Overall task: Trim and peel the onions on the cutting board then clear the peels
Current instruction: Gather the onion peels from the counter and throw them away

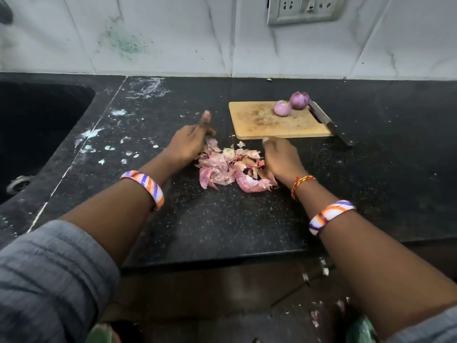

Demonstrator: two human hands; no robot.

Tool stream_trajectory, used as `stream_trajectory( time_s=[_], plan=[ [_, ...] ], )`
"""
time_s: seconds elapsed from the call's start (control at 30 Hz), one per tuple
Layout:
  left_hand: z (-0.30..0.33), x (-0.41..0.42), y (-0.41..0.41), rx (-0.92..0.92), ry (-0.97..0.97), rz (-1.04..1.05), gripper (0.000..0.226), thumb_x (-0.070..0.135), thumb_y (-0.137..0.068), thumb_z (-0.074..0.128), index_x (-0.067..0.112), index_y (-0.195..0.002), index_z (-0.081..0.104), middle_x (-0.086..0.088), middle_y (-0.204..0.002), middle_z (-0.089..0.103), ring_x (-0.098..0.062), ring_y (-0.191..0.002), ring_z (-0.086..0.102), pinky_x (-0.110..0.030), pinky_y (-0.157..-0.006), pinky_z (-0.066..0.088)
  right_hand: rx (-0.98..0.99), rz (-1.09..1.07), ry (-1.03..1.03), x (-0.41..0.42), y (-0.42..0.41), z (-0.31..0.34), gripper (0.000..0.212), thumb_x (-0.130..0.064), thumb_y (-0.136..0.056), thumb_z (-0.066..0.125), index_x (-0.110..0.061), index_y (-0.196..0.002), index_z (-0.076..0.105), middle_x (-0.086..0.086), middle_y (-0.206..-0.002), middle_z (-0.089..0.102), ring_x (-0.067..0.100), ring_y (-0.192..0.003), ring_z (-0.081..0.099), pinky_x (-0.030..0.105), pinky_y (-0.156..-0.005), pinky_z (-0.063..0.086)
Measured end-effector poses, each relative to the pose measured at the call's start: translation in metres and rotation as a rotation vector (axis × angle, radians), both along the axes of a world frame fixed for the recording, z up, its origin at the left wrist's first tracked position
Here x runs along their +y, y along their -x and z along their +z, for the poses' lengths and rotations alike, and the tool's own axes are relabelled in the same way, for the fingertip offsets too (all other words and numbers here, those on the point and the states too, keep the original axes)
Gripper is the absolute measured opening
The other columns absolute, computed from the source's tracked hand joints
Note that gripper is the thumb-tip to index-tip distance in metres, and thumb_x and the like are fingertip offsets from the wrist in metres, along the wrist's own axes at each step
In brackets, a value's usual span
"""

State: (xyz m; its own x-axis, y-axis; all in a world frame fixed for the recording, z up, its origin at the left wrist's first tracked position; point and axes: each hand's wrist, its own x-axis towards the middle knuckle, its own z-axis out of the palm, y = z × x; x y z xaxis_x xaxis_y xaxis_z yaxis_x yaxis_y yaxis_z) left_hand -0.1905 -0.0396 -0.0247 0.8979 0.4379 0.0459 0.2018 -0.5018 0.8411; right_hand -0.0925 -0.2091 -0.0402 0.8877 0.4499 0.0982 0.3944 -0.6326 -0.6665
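Two peeled purple onions [291, 104] sit touching each other on the far right corner of the wooden cutting board [262, 122], the one behind a shade darker than the one in front. A knife [326, 122] lies along the board's right edge, its blade partly on the wood beside the onions and its dark handle reaching down onto the black speckled table [222, 219].

Just in front of the board, on the table, lies a loose heap of pink and papery onion peels [232, 167]. The left hand [190, 142] stands at the heap's left edge, side down on the table, its grip open with fingers stretched forward and blurred. The right hand [282, 157] stands at the heap's right edge, fingertips near the board's front edge, palm turned toward the peels; its fingers look fairly straight, so its grip reads as open, holding nothing.

Both wrists wear striped orange, purple and white bangles [148, 186], and the right wrist also has a red and yellow thread [300, 184]. A dark sink [37, 125] is sunk into the table at the left. White smears mark the table near it, and a switch plate [304, 8] sits on the tiled wall [160, 33] behind.
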Motion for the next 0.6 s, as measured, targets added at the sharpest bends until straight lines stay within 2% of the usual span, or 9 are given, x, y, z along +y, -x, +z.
stream_trajectory(
  time_s=[0.07,0.17,0.23,0.3,0.37,0.4,0.47,0.53,0.6],
  plan=[
    [-0.004,-0.005,0.001,0.074,-0.057,-0.053,0.082,0.066,-0.084,0.013,0.009,-0.127,0.053,-0.012,-0.124,0.056,-0.024,-0.117,0.05,-0.033,-0.097,0.037,0.034,0.179,-0.02,0.008,0.02,0.001,0.036,-0.025,-0.101,0.03,-0.005,-0.115,0.056,0.015,-0.107,0.063,0.022,-0.084,0.059,0.029,-0.073,0.045],
    [-0.009,-0.004,0.0,0.068,-0.146,-0.02,0.064,0.052,-0.094,0.018,0.011,-0.139,0.038,-0.011,-0.149,0.032,-0.025,-0.138,0.03,-0.036,-0.113,0.022,0.129,0.293,-0.145,0.022,0.036,0.006,0.04,-0.028,-0.101,0.031,-0.01,-0.133,0.048,0.015,-0.125,0.058,0.028,-0.111,0.056,0.025,-0.083,0.042],
    [-0.006,0.001,0.002,0.087,-0.143,-0.006,0.067,0.056,-0.092,0.016,0.014,-0.142,0.034,-0.009,-0.151,0.029,-0.025,-0.139,0.027,-0.038,-0.116,0.019,0.175,0.246,-0.208,0.03,0.031,0.008,0.043,-0.033,-0.101,0.03,-0.012,-0.136,0.045,0.01,-0.134,0.052,0.024,-0.125,0.047,0.02,-0.093,0.034],
    [-0.003,0.002,0.005,0.121,-0.05,-0.099,0.075,0.062,-0.088,0.011,0.015,-0.143,0.031,-0.008,-0.15,0.03,-0.022,-0.139,0.028,-0.041,-0.117,0.018,0.234,0.242,-0.167,0.033,0.028,0.007,0.05,-0.041,-0.1,0.026,-0.014,-0.138,0.042,0.007,-0.142,0.044,0.022,-0.132,0.039,0.026,-0.105,0.027],
    [-0.004,-0.01,0.012,0.099,0.109,-0.24,0.073,0.063,-0.089,0.013,0.017,-0.142,0.031,-0.006,-0.149,0.034,-0.02,-0.136,0.032,-0.044,-0.116,0.02,0.294,0.273,-0.196,0.036,0.028,0.003,0.057,-0.049,-0.098,0.021,-0.015,-0.136,0.045,0.007,-0.139,0.048,0.022,-0.129,0.043,0.034,-0.109,0.03],
    [-0.007,-0.017,0.013,0.091,0.122,-0.273,0.076,0.07,-0.087,0.019,0.02,-0.142,0.031,-0.004,-0.148,0.035,-0.021,-0.135,0.034,-0.046,-0.115,0.022,0.335,0.272,-0.288,0.038,0.031,0.001,0.059,-0.049,-0.098,0.02,-0.012,-0.133,0.049,0.005,-0.128,0.056,0.018,-0.119,0.052,0.032,-0.103,0.038],
    [-0.014,-0.032,0.014,0.18,-0.103,-0.32,0.104,0.084,-0.067,0.035,0.02,-0.147,0.014,-0.005,-0.153,0.025,-0.025,-0.139,0.027,-0.053,-0.116,0.014,0.517,0.19,-0.567,0.044,0.037,0.0,0.058,-0.044,-0.099,0.019,-0.005,-0.125,0.053,0.0,-0.1,0.062,0.007,-0.089,0.061,0.018,-0.08,0.049],
    [-0.026,-0.049,0.015,0.311,-0.462,-0.363,0.135,0.082,-0.052,0.055,0.009,-0.146,-0.009,-0.011,-0.156,0.004,-0.027,-0.144,0.007,-0.049,-0.117,-0.002,0.696,0.105,-0.772,0.047,0.037,0.001,0.061,-0.043,-0.1,0.019,0.003,-0.124,0.051,0.002,-0.091,0.06,0.008,-0.078,0.059,0.014,-0.066,0.051],
    [-0.026,-0.059,0.013,0.306,-0.582,-0.326,0.13,0.067,-0.063,0.065,0.0,-0.144,-0.012,-0.018,-0.155,0.002,-0.03,-0.144,0.003,-0.045,-0.116,0.003,0.784,0.086,-0.814,0.043,0.038,0.005,0.062,-0.045,-0.099,0.019,0.003,-0.124,0.051,0.003,-0.093,0.06,0.009,-0.078,0.058,0.014,-0.064,0.051]
  ],
)
